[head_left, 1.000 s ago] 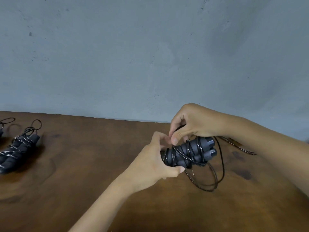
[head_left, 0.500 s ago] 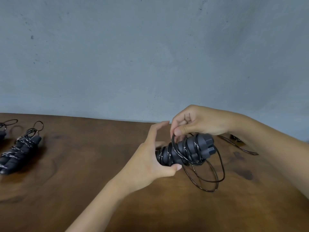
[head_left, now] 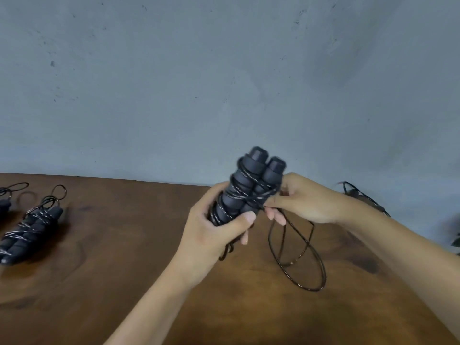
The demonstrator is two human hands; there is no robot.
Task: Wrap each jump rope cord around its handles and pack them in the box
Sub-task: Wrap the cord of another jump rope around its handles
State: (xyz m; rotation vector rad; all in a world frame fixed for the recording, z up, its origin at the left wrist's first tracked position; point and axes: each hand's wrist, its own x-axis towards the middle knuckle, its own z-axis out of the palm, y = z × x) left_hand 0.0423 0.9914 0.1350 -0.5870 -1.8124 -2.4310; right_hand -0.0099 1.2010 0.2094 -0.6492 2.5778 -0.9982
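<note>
A wide wooden desk is seen running up to a grey wall, and the work is held above its middle. On its left part a wrapped jump rope lies flat with its cord bound round both handles; part of another is cut off by the left edge. No box is in view.

The left hand is clenched round the lower end of the paired handles, with the thumb laid across the front. The handles are held tilted, nearly upright, caps uppermost, clear of the desk. The right hand is pressed against their right side, and the cord is pinched in its fingers where the turns cross. The loose cord hangs below in loops that reach down to the desk.

The handles are judged to be light and stiff, with ribbed foam sleeves that should give a sure hold; they are best taken round the middle, both together, so that they are not parted. The cord looks thin, smooth and springy, so the turns may be expected to loosen unless tension is kept and the last loop is tucked under a turn. A further cord at the far right is too blurred to describe.
</note>
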